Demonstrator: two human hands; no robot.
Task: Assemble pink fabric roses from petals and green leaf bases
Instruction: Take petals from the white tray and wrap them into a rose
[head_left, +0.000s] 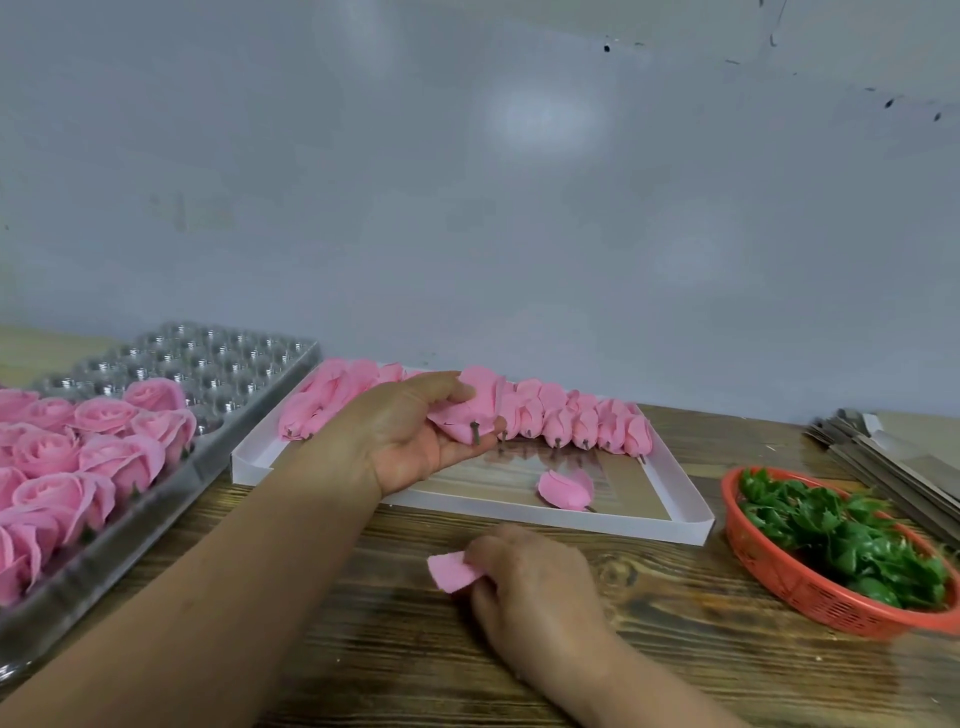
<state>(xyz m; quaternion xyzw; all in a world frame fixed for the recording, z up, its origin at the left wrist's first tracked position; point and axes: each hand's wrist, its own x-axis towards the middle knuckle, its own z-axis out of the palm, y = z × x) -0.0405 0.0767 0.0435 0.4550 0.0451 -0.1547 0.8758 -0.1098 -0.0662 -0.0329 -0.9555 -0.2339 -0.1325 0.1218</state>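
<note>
The left hand (415, 436) grips a petal bundle (467, 415) over the white tray (675, 499). The right hand (530, 587) pinches 1 pink petal (449, 571) on the tabletop (675, 623).

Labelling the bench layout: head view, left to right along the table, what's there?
Clear tray of finished roses → white tray holding petal bundles → red basket of green leaves → stack of flat cardboard.

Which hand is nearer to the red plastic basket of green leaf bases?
Right. The right hand, pinching a pink fabric petal, rests on the wooden table just left of the red plastic basket. The left hand is farther away, over the white tray.
</note>
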